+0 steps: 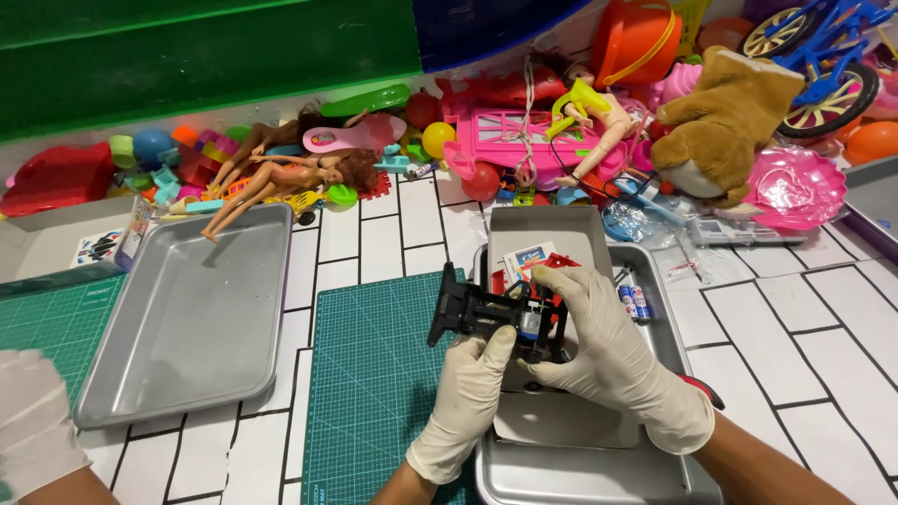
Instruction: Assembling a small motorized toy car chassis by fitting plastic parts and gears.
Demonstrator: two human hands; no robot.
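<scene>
— So, what are the two hands doing?

— Both wear white gloves. The left hand (468, 397) grasps the black toy frame (496, 318) from below, thumb up on its near side. The right hand (613, 351) closes over the right end, the fingers curled on top. I think two hands are used because the frame is thin and has a small motor part in the middle.

— Where is the frame exactly?

— It is lifted in the air, above the left rim of the metal tray (669, 341), close to the green cutting mat (374, 374).

— And around it?

— Inside the tray lie two small batteries (633, 302) and a red piece, perhaps kept there so that they do not roll away. An empty grey tray (192, 313) stands at the left. Behind is a pile of toys: dolls (281, 173), a brown plush animal (725, 117), an orange bucket (636, 37). Another gloved hand (33, 421) shows at the left edge; it belongs to somebody else.
</scene>
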